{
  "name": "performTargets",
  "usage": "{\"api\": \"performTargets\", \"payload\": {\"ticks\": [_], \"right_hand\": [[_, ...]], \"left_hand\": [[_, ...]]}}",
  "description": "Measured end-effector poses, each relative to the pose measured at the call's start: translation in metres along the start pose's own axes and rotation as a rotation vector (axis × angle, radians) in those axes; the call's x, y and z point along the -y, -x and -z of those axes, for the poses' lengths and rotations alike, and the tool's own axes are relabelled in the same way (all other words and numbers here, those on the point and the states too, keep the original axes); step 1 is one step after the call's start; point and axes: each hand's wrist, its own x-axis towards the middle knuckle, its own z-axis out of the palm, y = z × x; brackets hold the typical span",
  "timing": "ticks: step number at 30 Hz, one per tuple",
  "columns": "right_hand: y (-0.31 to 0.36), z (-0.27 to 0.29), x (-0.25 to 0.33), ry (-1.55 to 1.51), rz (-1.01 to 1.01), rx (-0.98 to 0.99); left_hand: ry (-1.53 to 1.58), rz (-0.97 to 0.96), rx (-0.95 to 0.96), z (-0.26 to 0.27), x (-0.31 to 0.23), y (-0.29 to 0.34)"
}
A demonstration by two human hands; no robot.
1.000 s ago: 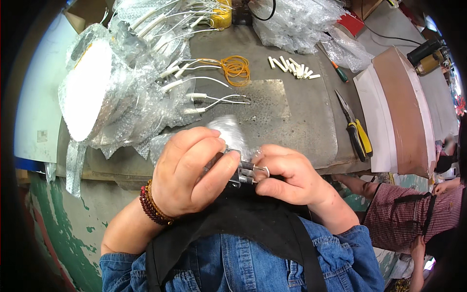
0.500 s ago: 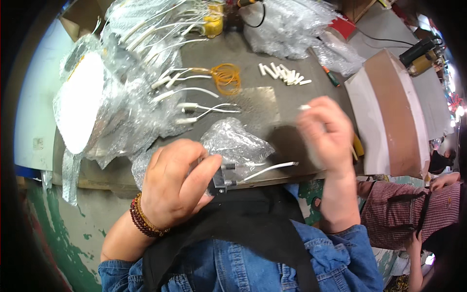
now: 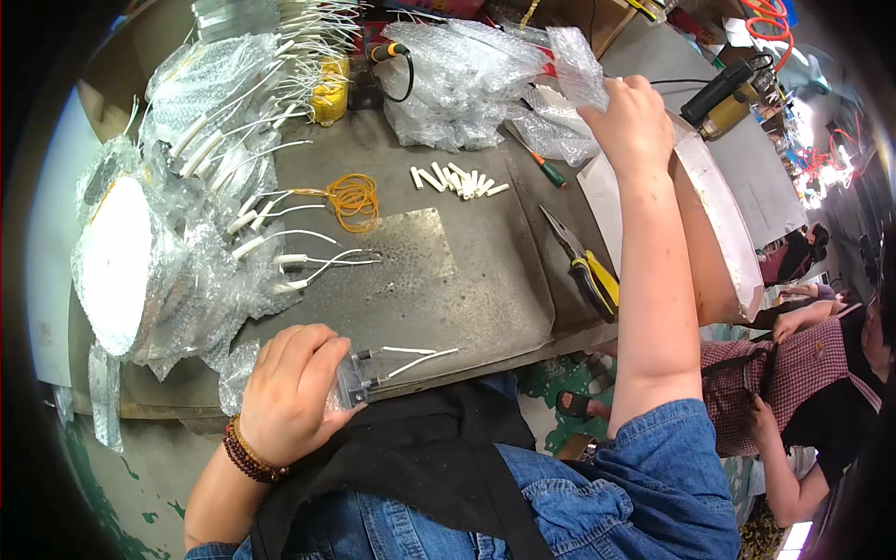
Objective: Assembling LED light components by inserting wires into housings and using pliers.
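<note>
My left hand (image 3: 294,397), with beaded bracelets at the wrist, is closed around a small clear-and-dark part (image 3: 352,381) at the table's near edge. Two white wires (image 3: 420,359) stick out of that part to the right; its rest is hidden by my fingers. My right arm reaches far to the right. At its end my right hand (image 3: 635,131) is closed on a strip of bubble wrap (image 3: 577,70), which stands up beside the fingers; the fingertips are partly hidden. Short white tubes (image 3: 457,180) lie loose in mid-table.
Bubble-wrapped parts with white wires (image 3: 201,233) crowd the left side. A bubble wrap pile (image 3: 457,84) lies at the back. Pliers (image 3: 588,271), a screwdriver (image 3: 541,161), an orange cord coil (image 3: 353,201) and an open carton (image 3: 714,224) are about. Another person (image 3: 793,373) is at right.
My right hand has swung up and away to the far right, and bubble wrap now shows at it. The clear crumpled wrap beside my left hand is gone from there. The whole view has shifted.
</note>
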Motion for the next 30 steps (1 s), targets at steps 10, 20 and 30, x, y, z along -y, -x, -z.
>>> {"api": "performTargets", "payload": {"ticks": [10, 20, 30], "right_hand": [[0.149, 0.090, 0.107, -1.712, 0.425, 0.846], [0.168, 0.079, 0.101, -1.371, 0.253, 0.530], [0.181, 0.073, 0.097, -1.499, 0.136, 0.406]], "left_hand": [[0.110, -0.017, -0.069, 0.008, 0.000, 0.002], [-0.030, 0.046, 0.112, 0.007, 0.009, -0.011], [0.333, 0.080, 0.068, -0.053, 0.014, -0.054]]}}
